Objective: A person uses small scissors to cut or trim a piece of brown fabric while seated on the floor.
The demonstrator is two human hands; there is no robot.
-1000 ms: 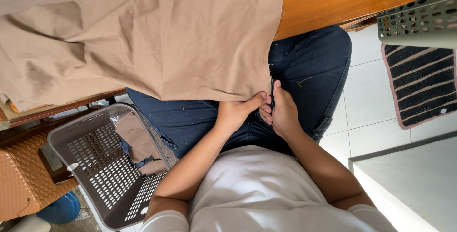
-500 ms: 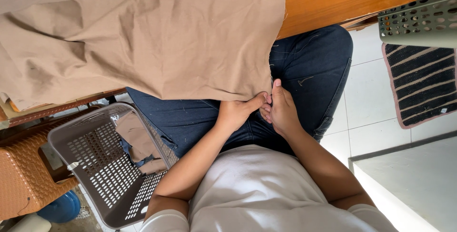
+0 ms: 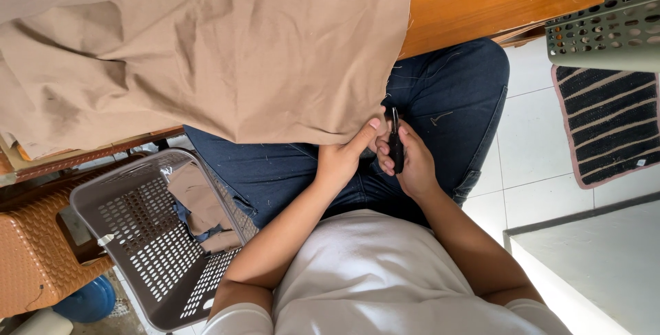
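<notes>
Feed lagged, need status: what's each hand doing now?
Left hand: closed, pinching the tan fabric edge.
Right hand: closed, holding a small black cutter.

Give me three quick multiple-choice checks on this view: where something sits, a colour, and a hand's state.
1. Where is the grey basket?
A. on the wooden table
B. on the floor beside the person's left arm
C. on the striped mat

2. What colour is the cloth?
A. tan
B. white
C. green

3. What is the right hand doing?
A. lying flat
B. resting on the basket
C. closed on a small black tool

Key: 1 B, it sits low beside that arm; 2 A, tan throughout; 3 C, fingers wrap the tool.
</notes>
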